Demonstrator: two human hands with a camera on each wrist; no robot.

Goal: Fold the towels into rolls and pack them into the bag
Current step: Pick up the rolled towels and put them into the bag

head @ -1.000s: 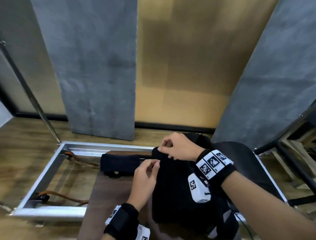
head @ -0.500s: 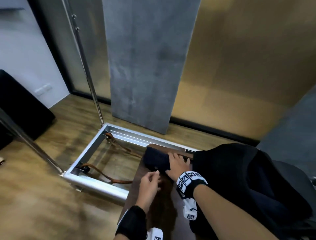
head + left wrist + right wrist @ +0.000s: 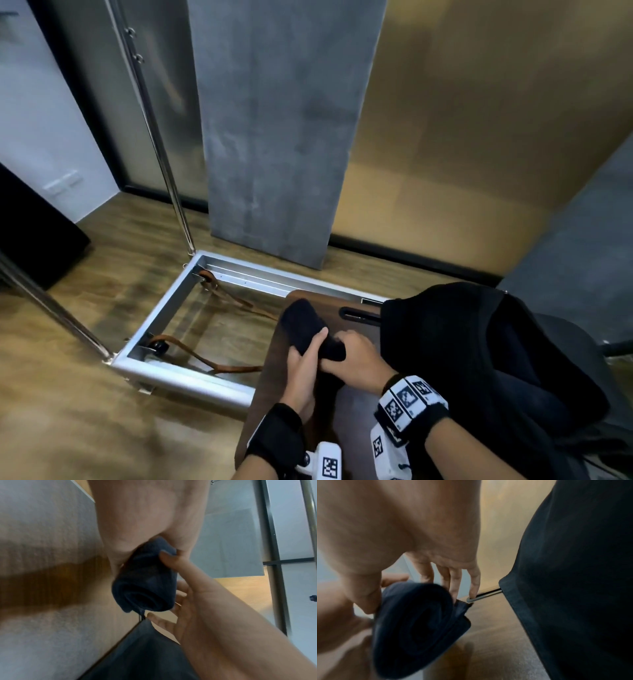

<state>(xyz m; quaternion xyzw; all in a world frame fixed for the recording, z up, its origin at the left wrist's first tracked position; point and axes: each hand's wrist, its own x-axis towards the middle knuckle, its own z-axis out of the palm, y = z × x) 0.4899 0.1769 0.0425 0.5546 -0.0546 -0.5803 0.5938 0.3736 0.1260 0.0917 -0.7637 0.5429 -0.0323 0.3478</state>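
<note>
A dark navy towel (image 3: 308, 325), rolled into a tight cylinder, is held just above the dark wooden table (image 3: 274, 363). My left hand (image 3: 308, 353) grips its near end from the left, thumb over the top. My right hand (image 3: 346, 353) grips the same end from the right. The left wrist view shows the roll's spiral end (image 3: 145, 588) between the left thumb (image 3: 171, 561) and fingers. In the right wrist view the towel roll (image 3: 419, 622) sits between thumb and fingers (image 3: 455, 582). The black bag (image 3: 479, 359) slumps on the table just right of my hands, and its opening is not visible.
A silver metal frame (image 3: 178, 373) with brown straps (image 3: 219, 368) lies on the wooden floor to the left of the table. A grey panel (image 3: 274, 137) leans on the wall behind it, beside a metal pole (image 3: 154, 137). A slot (image 3: 359, 313) cuts the tabletop.
Half a second ago my right hand lay on the towel on the table and the left hovered beside it. Now both hands grip the roll, pulled closer to me and raised.
</note>
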